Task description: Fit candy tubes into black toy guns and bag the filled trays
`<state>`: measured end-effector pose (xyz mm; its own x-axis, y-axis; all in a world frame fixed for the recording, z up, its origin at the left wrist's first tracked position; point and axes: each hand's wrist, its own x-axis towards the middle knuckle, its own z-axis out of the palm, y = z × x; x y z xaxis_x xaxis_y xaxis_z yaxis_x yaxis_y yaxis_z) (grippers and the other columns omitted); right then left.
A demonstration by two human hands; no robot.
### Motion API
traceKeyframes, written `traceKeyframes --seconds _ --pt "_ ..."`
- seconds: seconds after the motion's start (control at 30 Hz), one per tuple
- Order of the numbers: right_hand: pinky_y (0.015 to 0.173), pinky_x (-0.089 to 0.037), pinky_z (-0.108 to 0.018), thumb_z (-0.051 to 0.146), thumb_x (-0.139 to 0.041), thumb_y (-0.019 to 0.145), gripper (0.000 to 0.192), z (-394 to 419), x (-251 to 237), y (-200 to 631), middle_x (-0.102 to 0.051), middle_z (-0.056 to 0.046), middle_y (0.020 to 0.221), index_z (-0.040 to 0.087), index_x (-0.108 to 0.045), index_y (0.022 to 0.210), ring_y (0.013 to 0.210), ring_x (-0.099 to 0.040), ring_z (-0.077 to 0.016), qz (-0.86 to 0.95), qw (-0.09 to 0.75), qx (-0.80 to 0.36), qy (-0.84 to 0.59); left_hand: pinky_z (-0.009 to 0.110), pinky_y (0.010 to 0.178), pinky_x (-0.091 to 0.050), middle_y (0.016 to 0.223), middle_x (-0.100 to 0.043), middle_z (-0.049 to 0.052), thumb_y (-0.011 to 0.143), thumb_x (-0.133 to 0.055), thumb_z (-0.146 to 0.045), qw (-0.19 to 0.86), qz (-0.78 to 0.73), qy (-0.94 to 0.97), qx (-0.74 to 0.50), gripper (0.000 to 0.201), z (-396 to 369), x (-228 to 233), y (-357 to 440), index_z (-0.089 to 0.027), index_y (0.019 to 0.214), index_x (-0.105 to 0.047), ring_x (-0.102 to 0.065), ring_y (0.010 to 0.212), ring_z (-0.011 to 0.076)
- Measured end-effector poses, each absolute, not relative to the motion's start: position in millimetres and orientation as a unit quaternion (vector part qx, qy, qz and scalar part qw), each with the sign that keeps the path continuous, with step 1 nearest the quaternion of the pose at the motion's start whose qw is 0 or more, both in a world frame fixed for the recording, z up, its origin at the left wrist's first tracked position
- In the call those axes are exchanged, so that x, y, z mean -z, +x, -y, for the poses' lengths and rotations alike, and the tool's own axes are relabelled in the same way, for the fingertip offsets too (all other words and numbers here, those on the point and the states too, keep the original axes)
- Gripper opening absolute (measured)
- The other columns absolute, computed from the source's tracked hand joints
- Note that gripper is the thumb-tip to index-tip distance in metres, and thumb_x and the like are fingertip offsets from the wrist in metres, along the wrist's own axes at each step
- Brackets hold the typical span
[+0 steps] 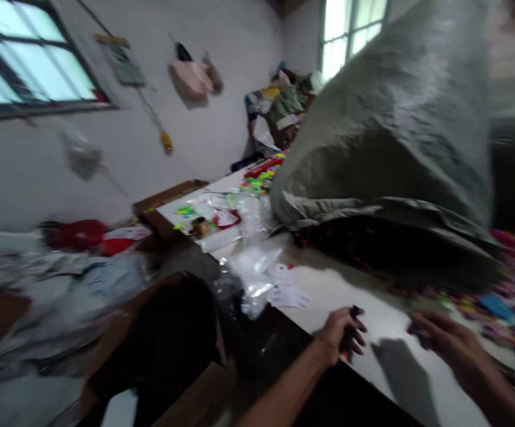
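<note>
My left hand [335, 333] is over the near edge of the white table [341, 296], its fingers curled round a small bundle of dark pieces [349, 338] with a bit of orange at the bottom. Blur hides what these pieces are. To its right, my right hand [450, 338] is above the tabletop with thumb and fingers drawn together; whatever is in them is too dark and smeared to name. A large grey-green woven sack [386, 136] lies on the table beyond both hands, its dark mouth facing me. Many small colourful pieces [501, 314] are heaped beside my right hand.
Clear plastic bags [255, 273] hang over the table edge, near white cards [290, 293]. A roll of tape [200, 227] sits farther back. Below left stands an open cardboard box [219, 379], with white bags [53, 284] piled beyond it.
</note>
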<state>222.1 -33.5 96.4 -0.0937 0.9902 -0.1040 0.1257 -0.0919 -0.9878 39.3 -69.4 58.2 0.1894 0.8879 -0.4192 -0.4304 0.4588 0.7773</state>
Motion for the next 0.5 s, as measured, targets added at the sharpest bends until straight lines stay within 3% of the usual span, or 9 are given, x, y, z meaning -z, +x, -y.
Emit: traceKeyframes --seconds 0.07,0.17,0.37,0.5 --pt "0.041 -0.032 -0.025 0.047 -0.07 0.07 0.031 52.9 -93.6 234.3 -0.053 -0.002 0.054 0.018 -0.061 0.064 0.044 -0.042 -0.0094 0.45 0.425 -0.58 -0.53 0.021 0.042 -0.039 0.072 -0.056 0.001 0.063 -0.057 -0.031 0.705 -0.462 0.332 -0.423 0.041 72.0 -64.5 43.8 -0.012 0.099 -0.057 -0.051 0.046 0.0089" --pt "0.04 -0.031 -0.022 0.044 -0.073 0.067 0.032 67.0 -96.5 230.2 -0.056 0.001 0.057 0.017 -0.058 0.071 0.043 -0.041 -0.0073 0.387 0.466 -0.63 -0.486 0.018 0.044 -0.036 0.068 -0.056 0.0 0.081 -0.046 -0.046 0.64 -0.473 0.477 -0.372 0.037 75.5 -69.7 53.3 -0.012 0.089 -0.06 -0.048 0.045 0.0058" --pt "0.047 -0.039 -0.023 0.041 -0.072 0.069 0.029 71.1 -101.2 232.5 -0.063 -0.002 0.064 0.015 -0.062 0.079 0.046 -0.05 -0.0088 0.425 0.452 -0.639 -0.454 0.02 0.055 -0.042 0.069 -0.059 -0.002 0.089 -0.038 -0.038 0.471 -0.502 0.676 -0.263 0.031 82.4 -87.7 64.1 -0.021 0.096 -0.063 -0.055 0.055 0.0093" --pt "0.049 -0.041 -0.026 0.047 -0.07 0.068 0.033 80.5 -99.3 243.9 -0.062 -0.003 0.061 0.015 -0.065 0.074 0.047 -0.05 -0.0112 0.46 0.413 -0.621 -0.482 0.024 0.072 -0.045 0.087 -0.068 0.0 0.089 -0.038 -0.03 0.353 -0.525 0.747 -0.207 0.029 88.1 -98.3 67.7 -0.025 0.098 -0.065 -0.062 0.078 0.0147"
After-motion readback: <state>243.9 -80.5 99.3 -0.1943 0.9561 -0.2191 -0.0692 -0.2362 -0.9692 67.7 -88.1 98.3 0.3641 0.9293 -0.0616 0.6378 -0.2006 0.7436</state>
